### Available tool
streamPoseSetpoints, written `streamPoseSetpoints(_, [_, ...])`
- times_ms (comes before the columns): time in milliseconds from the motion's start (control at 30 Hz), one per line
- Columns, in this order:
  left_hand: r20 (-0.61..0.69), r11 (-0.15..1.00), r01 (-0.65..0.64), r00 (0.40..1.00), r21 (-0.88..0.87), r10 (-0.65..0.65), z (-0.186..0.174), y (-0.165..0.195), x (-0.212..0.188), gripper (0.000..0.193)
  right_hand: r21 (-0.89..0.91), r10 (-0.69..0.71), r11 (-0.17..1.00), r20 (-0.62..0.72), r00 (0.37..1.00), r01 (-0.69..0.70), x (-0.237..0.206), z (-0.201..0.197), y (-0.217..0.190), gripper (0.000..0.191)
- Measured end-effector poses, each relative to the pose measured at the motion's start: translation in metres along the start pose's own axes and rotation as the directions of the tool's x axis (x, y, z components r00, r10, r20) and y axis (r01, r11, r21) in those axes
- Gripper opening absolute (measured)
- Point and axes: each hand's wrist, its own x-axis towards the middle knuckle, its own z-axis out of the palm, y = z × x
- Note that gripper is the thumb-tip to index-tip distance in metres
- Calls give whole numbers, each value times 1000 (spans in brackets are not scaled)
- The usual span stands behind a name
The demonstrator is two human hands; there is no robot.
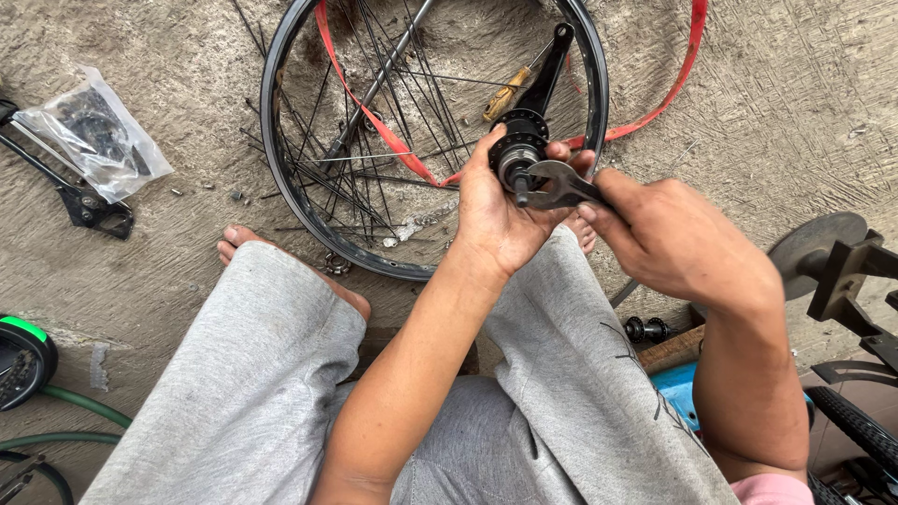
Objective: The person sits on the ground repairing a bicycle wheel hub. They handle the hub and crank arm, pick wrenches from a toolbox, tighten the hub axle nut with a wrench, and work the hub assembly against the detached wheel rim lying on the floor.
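While the left hand is gripping the black hub above the knees, the right hand is clamping a flat wrench on its axle (spokes lying loose inside the rim, wheel unbuilt).

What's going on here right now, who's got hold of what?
A seated person grips a black bicycle hub in the left hand and holds a flat metal wrench on its axle end with the right hand. A black rim with loose spokes and a red rim strip lies on the concrete ahead, with a plastic bag of parts to its left.
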Motion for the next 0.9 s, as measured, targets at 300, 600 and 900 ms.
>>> streamPoseSetpoints(300, [-12,991,-74,997,-113,73,-1,3,2,58,129,-109,984,-100,989,121,8,18,-13,26])
streamPoseSetpoints(600, [-86,999,6,996,42,-3,4,2,2,55,98,-146,984,-33,989,148,3,0,-5,21])
streamPoseSetpoints(900, [-21,999,-38,999,-21,38,4,4,2,57,178,63,982,-21,998,-59,2,22,-13,22])
